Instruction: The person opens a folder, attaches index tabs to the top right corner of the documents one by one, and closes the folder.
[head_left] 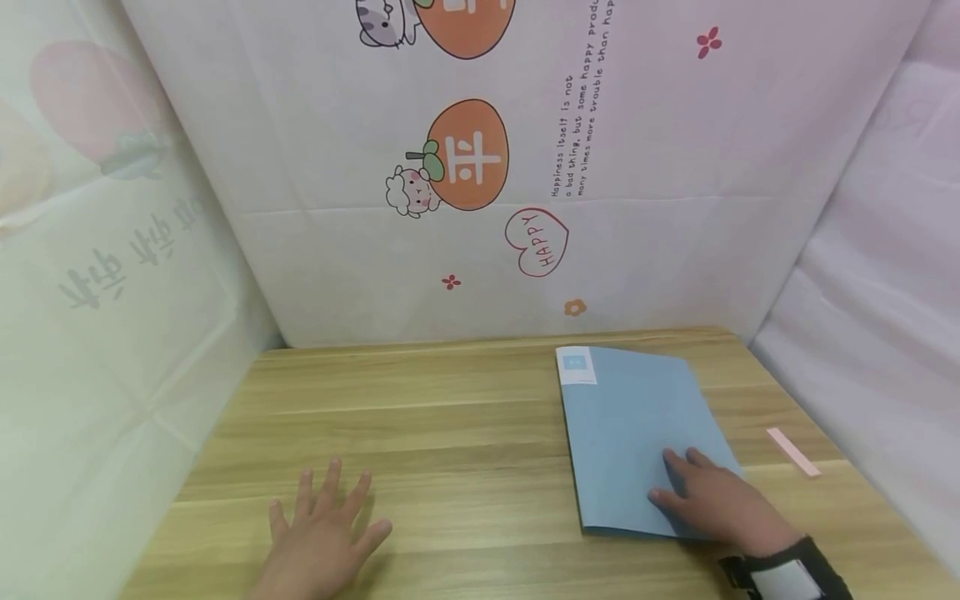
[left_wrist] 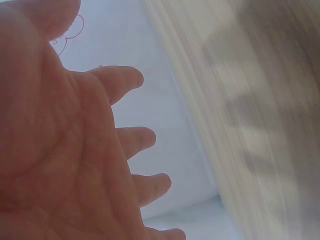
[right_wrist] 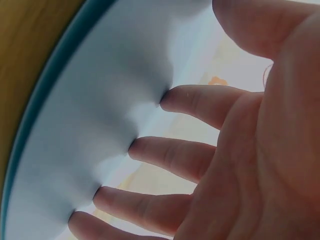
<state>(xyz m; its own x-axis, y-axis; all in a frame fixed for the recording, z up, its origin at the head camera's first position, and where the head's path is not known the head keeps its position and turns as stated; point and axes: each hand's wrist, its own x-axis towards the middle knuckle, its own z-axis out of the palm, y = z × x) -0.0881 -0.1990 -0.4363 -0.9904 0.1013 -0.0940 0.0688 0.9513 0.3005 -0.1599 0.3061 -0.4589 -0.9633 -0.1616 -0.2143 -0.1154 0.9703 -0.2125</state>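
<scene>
A closed blue folder (head_left: 633, 425) lies on the right part of the wooden table, with a white label (head_left: 588, 375) in its far left corner. Spread fingertips of my right hand (head_left: 716, 500) rest on its near right part. The right wrist view shows those fingers (right_wrist: 172, 152) fairly straight, their tips touching the folder cover (right_wrist: 90, 107). Well to the left, my left hand (head_left: 318, 542) hovers palm down over bare wood, fingers fanned out. In the left wrist view the palm of that hand (left_wrist: 75, 140) holds nothing, and finger shadows fall on the table.
A thin pale pink strip (head_left: 793, 452) lies right of the folder, near the table's right edge. White printed cloth (head_left: 337, 250) hangs behind the wooden table (head_left: 450, 467), and more cloth closes off the left and right sides. A dark band (head_left: 795, 575) circles my right wrist.
</scene>
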